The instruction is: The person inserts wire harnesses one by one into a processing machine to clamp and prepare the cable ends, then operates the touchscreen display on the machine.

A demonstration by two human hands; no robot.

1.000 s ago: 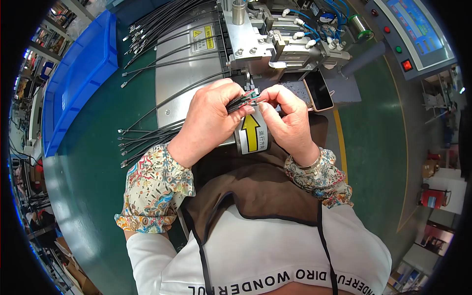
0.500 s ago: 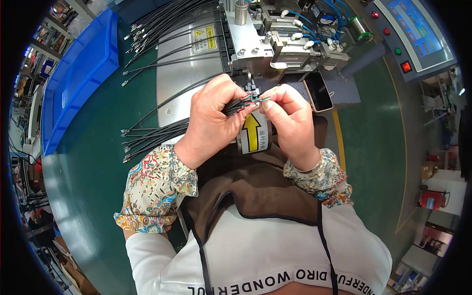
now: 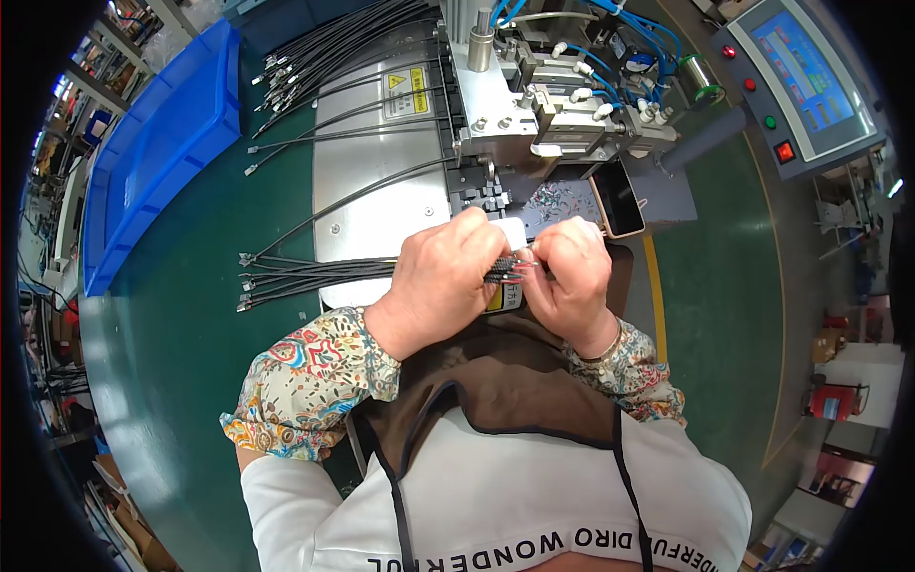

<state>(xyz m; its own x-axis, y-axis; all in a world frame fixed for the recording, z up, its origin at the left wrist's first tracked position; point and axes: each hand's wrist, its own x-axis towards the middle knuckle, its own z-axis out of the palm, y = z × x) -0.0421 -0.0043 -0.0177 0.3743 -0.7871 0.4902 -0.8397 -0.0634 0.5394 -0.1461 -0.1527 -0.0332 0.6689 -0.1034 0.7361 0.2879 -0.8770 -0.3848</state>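
Note:
My left hand (image 3: 443, 276) is closed around a bundle of thin black cables (image 3: 353, 274). Their metal-tipped far ends (image 3: 250, 286) reach out to the left. Thin coloured wire ends, some red, stick out of the fist on the right. There the fingers of my right hand (image 3: 572, 272) pinch at these wire ends; exactly which strands they hold is hidden. Just beyond both hands is the machine's black clamp fixture (image 3: 486, 195). Another black cable (image 3: 353, 202) runs across the metal cover (image 3: 381, 172) to the fixture.
Cylinders and blue air hoses (image 3: 600, 71) crowd the machine top. Wire scraps (image 3: 558, 202) lie beside a small open box (image 3: 620, 195). A control panel (image 3: 805, 86) stands right, a blue bin (image 3: 162, 162) left. More black cables (image 3: 334, 48) lie across the cover's back.
Both hands have drawn back from the fixture towards my body, with the cable bundle still in my left hand. The fixture and wire scraps are now uncovered.

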